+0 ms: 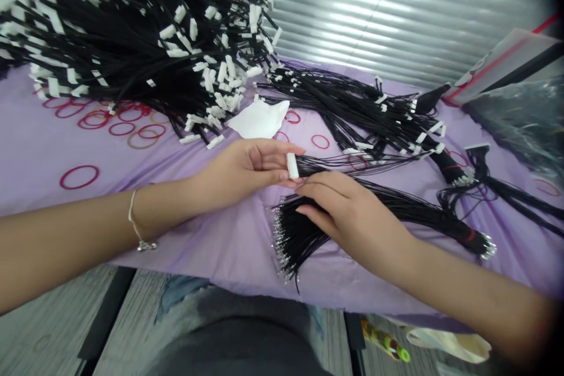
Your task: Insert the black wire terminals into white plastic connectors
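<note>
Between the fingers and thumb of my left hand [253,167] is a white multi-pin connector [292,165], its face turned up. Thin black wires [335,163] run from it to the right, toward another white connector end. My right hand [348,211] lies just right of the connector, fingertips close together at the wires; what they pinch is mostly hidden. Below the right hand spreads a bundle of loose black wires [302,232] with bare metal terminals, tied by a red band near its far right end.
A large heap of black cables with white connectors [145,41] fills the back left. More cable bundles [352,100] lie behind my hands. Red rubber bands [79,177] and a white scrap [259,118] rest on the purple cloth [176,235]. Clear plastic bags [524,111] stand at right.
</note>
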Demonstrator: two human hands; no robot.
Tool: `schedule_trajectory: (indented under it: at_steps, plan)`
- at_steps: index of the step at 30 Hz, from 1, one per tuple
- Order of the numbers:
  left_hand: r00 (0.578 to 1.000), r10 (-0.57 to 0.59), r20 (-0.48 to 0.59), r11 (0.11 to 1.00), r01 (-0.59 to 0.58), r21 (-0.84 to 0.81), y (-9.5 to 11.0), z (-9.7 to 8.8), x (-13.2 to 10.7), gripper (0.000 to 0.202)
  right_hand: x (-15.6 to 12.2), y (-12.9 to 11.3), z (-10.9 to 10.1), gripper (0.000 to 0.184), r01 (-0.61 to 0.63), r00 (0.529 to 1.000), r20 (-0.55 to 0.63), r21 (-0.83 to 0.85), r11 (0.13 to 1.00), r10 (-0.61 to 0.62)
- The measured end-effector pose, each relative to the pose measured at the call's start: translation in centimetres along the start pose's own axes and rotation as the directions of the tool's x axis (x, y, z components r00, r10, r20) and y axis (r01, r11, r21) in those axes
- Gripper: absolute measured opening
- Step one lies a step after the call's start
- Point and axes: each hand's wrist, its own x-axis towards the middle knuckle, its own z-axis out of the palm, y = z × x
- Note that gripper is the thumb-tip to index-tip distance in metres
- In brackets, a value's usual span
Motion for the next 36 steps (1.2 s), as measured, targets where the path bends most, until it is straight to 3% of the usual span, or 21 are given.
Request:
schedule_trajectory:
  at_steps: [4,8,13,16,18,21,24,28,32,36]
  plan:
    - [0.978,0.193,-0.083,0.924,-0.153,0.349,-0.7,-0.1,0.1,0.021,0.2,-0.1,0.3,0.021,-0.099,0.994,0.042,0.011,0.995,0.099]
    - [0.924,0.382,0.030,0.732,-0.322,0.601,-0.9,-0.3,0.1,0.015,0.6,0.6,-0.1,0.018,-0.115,0.985,0.143,0.119,0.986,0.098]
    - [0.908,0.399,0.127,0.608,-0.366,0.705,-0.6,-0.1,-0.2,0.015,0.7,1.3,-1.0,0.008,-0.112,0.974,0.220,0.305,0.946,0.044]
    - [0.909,0.397,0.126,0.594,-0.359,0.720,-0.4,0.2,-0.3,0.011,0.6,0.8,-1.3,0.006,-0.130,0.975,0.216,0.328,0.936,0.059]
    - [0.935,0.343,0.090,0.674,-0.312,0.670,-0.5,0.2,-0.3,0.009,0.5,0.4,-1.4,0.008,-0.154,0.977,0.193,0.317,0.936,0.095]
    - [0.981,0.194,0.029,0.868,-0.185,0.461,-0.7,0.2,-0.3,0.008,0.6,0.2,-1.2,0.008,-0.155,0.985,0.117,0.313,0.937,0.124]
    - [0.998,0.059,0.033,0.964,-0.065,0.257,-0.7,0.0,-0.2,0.006,0.8,0.5,-1.0,0.005,-0.099,0.995,0.036,0.302,0.948,0.092]
    - [0.995,-0.098,0.036,0.995,0.096,0.040,-0.3,0.1,-0.3,0.007,0.9,0.5,-1.0,0.009,-0.079,0.996,-0.017,0.332,0.940,0.089]
    - [0.964,-0.250,0.090,0.949,0.263,-0.175,-0.1,0.7,-0.8,0.003,0.9,0.2,-1.5,0.010,-0.194,0.974,-0.029,0.397,0.897,0.223]
    - [0.938,-0.324,0.123,0.908,0.344,-0.237,-0.1,1.2,-1.1,0.002,1.0,0.2,-1.5,0.012,-0.301,0.947,0.024,0.409,0.861,0.320]
